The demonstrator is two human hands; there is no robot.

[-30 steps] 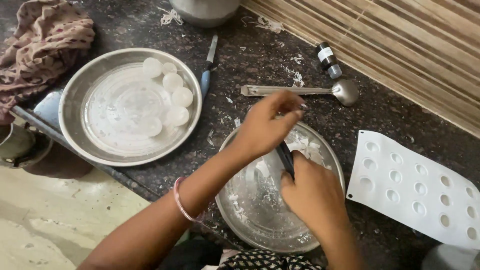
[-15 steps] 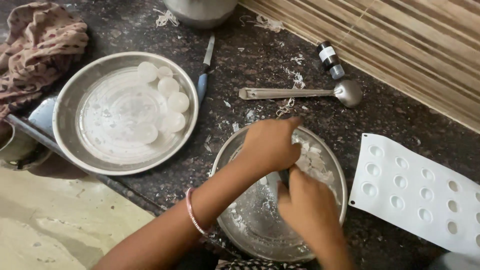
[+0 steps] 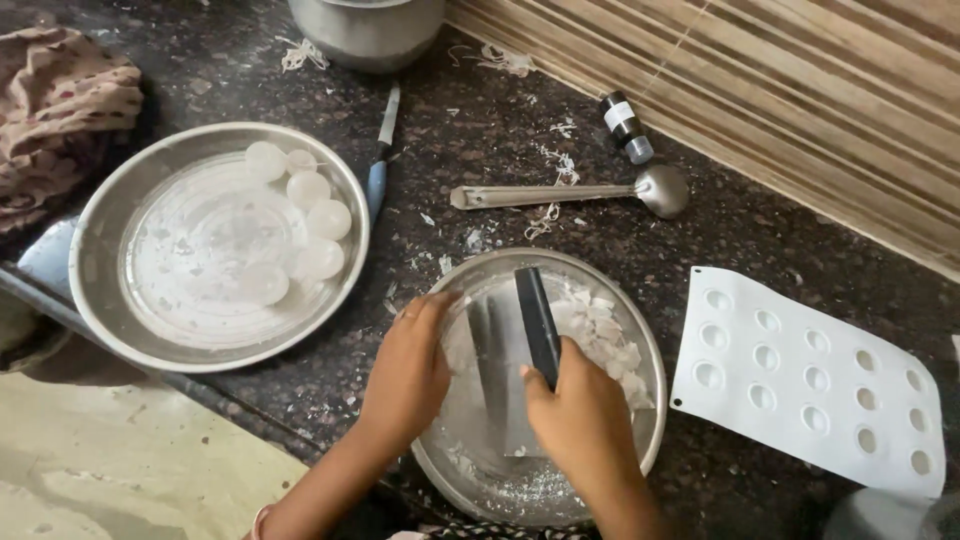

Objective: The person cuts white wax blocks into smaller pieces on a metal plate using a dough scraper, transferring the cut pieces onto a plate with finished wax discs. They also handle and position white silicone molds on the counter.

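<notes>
A round steel plate [image 3: 640, 345] in front of me holds white flakes and chunks [image 3: 603, 335]. My right hand [image 3: 582, 427] grips the black handle of a flat steel scraper [image 3: 522, 330] that stands on edge in the plate. My left hand [image 3: 411, 365] rests on the plate's left rim, fingers curled over the edge, next to the scraper blade. The lower part of the blade is hidden behind my right hand.
A larger steel plate [image 3: 100, 270] with several white balls [image 3: 310, 205] sits at left. A blue-handled knife [image 3: 380, 165], a steel ladle [image 3: 570, 192], a small dark bottle [image 3: 626, 128], a white silicone mould [image 3: 810, 375], a steel pot [image 3: 370, 30] and a brown cloth [image 3: 55, 110] lie around.
My left hand has come off the scraper and dropped to the plate's left rim. My right hand has drawn the scraper upright toward the plate's middle, baring the white flakes.
</notes>
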